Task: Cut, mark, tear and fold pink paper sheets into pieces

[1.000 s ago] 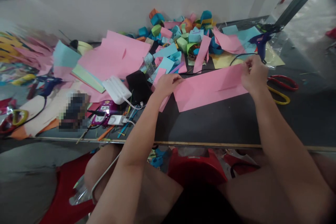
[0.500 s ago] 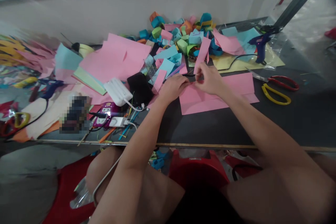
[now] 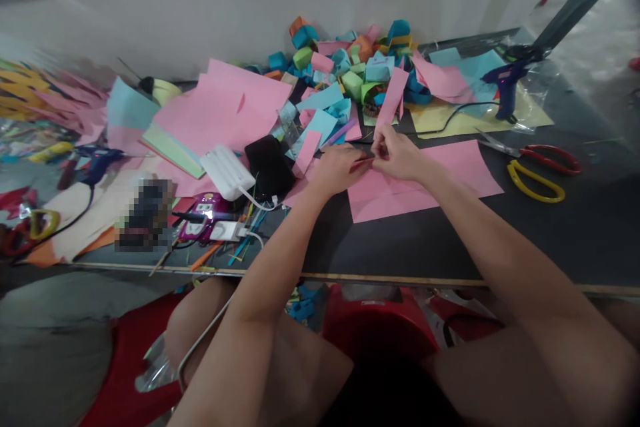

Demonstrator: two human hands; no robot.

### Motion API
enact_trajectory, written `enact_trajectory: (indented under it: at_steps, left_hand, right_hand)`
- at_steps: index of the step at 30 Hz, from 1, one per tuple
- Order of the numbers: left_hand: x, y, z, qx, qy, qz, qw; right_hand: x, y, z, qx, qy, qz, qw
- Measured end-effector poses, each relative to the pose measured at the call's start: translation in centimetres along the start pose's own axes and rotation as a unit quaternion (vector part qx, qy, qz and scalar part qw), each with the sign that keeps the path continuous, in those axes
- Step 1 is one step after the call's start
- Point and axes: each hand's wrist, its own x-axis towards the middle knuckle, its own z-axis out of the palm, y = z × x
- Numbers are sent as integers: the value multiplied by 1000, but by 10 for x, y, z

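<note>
A long pink paper sheet [image 3: 450, 177] lies on the dark table [image 3: 450, 240], folded along its length. My left hand [image 3: 336, 170] and my right hand [image 3: 397, 153] meet at the sheet's left end, fingertips pinching its folded edge. Both hands rest on the paper, thumbs close together. Red and yellow scissors [image 3: 535, 170] lie just right of the sheet.
A blue glue gun [image 3: 507, 83] stands at the back right on yellow paper. A heap of folded coloured paper boxes [image 3: 350, 63] lies behind the hands. Pink sheets [image 3: 225, 107], a white power bank [image 3: 225, 170], a black pouch [image 3: 270, 163] and cables crowd the left.
My right hand slid from the sheet's right end to its left end, joining my left hand. The sheet now lies flat and folded on the table.
</note>
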Motion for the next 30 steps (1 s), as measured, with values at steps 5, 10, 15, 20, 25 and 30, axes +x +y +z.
enact_trajectory:
  at_steps: [5, 10, 15, 20, 25, 30]
  left_hand:
    - [1, 2, 6, -44, 1, -20, 999]
    - [1, 7, 11, -75, 26, -50, 996]
    - [0, 8, 12, -72, 37, -53, 995]
    - [0, 9, 3, -104, 35, -59, 992]
    - [0, 9, -4, -123, 34, -68, 990]
    - [-1, 5, -6, -136, 38, -77, 987]
  right_hand:
    - [-4, -7, -4, -21, 6, -2, 1000]
    - [-6, -14, -7, -66, 10, -3, 998]
    - [-4, -6, -9, -88, 4, -18, 996]
    - [-6, 11, -22, -92, 7, -34, 995]
    - [-15, 22, -40, -82, 23, -25, 996]
    - [-23, 33, -59, -78, 46, -5, 996]
